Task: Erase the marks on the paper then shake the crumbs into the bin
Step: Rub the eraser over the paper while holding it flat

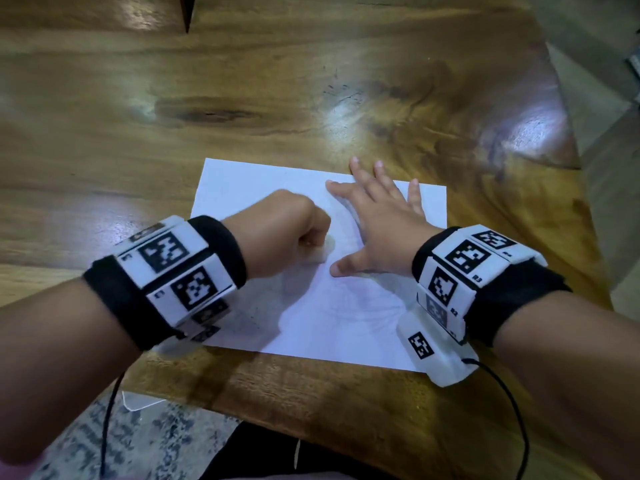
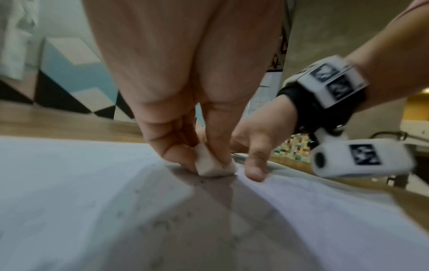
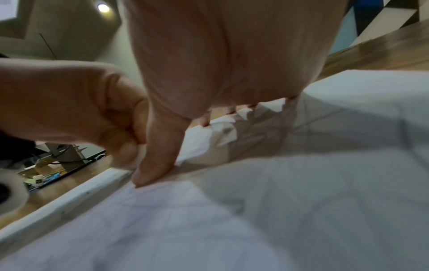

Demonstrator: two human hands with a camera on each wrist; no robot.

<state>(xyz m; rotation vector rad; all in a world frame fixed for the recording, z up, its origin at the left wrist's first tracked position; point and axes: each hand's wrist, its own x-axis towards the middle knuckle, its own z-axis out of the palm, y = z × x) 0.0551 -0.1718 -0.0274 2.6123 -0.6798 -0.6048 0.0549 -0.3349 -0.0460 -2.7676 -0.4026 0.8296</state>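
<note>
On the left, the left hand (image 1: 294, 230) is clenched around a small white eraser (image 2: 212, 165), its fingers (image 2: 173, 146) pinching the block on both sides so that its lower face presses on the paper (image 1: 249, 188). The eraser sits near the middle of the sheet, just beside the thumb of the other hand. Dark crumbs (image 2: 162, 222) lie scattered on the paper on the near side of the eraser, so rubbing has evidently begun.

The paper lies flat on the wooden worktop (image 1: 311, 81), near its front edge. Its long axis runs roughly left to right across the view, turned slightly so the right end lies nearer the person.

To the right, the right hand (image 1: 377, 223) is spread flat, fingers straight and grasping nothing, pressing down the far right part of the sheet, some fingertips reaching past the far edge onto the worktop. Faint pencil lines (image 3: 308, 121) show under and near this hand, so by my reading erasing is only partly done. Shaking the crumbs off has not started, and no bin is in view.
</note>
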